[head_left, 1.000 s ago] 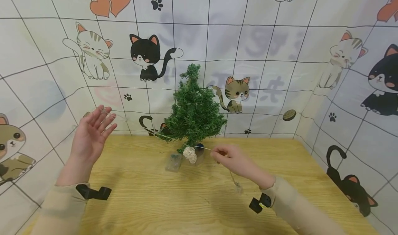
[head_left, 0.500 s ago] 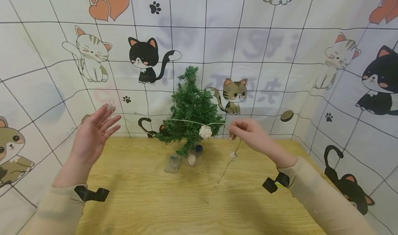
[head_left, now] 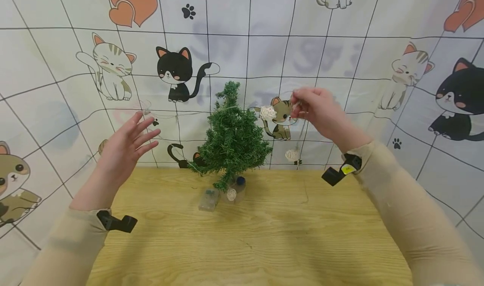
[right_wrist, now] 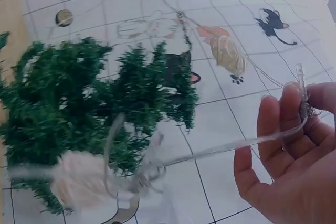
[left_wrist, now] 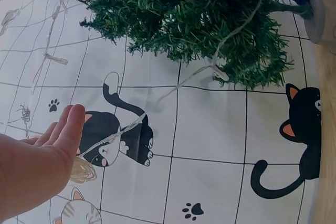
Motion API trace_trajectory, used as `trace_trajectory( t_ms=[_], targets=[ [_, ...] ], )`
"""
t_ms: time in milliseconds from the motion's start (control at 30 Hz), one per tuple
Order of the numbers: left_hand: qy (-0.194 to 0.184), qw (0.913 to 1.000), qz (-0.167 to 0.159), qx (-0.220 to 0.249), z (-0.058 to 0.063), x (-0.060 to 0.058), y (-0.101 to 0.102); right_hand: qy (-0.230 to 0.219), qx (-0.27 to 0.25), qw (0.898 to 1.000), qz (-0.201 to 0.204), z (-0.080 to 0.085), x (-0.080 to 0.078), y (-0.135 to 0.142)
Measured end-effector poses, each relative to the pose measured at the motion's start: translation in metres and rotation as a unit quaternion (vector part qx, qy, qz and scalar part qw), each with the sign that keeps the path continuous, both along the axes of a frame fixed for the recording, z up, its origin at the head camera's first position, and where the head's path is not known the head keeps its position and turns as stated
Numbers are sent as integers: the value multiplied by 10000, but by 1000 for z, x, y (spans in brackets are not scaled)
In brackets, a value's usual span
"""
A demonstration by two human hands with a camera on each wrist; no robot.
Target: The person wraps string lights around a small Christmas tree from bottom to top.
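right hand (head_left: pixel 321 111) pinching wire (right_wrist: pixel 226 148), tree (head_left: pixel 234 137) (green)

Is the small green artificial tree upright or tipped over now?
Upright: in the head view, the small green artificial tree stands on the light wood-grain tabletop, its narrow top pointing up.

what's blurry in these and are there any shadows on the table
Right wrist view: the pale woven ball is smeared, and the green tree looks soft; left wrist view: the same tree appears crisper; head view: soft, faint shadows on the wooden table.
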State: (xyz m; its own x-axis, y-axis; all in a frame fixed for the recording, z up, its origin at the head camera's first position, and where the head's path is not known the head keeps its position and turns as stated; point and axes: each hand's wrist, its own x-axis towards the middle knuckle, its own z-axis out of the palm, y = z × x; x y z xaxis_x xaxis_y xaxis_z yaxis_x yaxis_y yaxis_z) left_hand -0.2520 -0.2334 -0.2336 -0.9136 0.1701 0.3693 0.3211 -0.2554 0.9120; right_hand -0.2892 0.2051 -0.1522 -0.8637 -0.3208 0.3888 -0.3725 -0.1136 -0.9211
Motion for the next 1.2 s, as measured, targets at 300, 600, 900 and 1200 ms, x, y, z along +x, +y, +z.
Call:
trace_trajectory(
  t_ms=[300, 600, 900, 1200],
  targets=[
    [-213, 9997, 143, -25, 13, -8, 18, -693, -1522, 9835, 690, 39, -30, -13],
    [-234, 9995, 203, -13, 26, -29, 29, -1103, -2094, 9683, 798, 64, -53, -27],
    [-53, 9977, 486, -468, 41, -50, 27, -1060, -2512, 9609, 489, 77, -63, -22],
    [-116, 9836, 761, -1631, 42, -74, 29, -899, -2526, 9634, 48, 74, -71, -15]
  ],
)
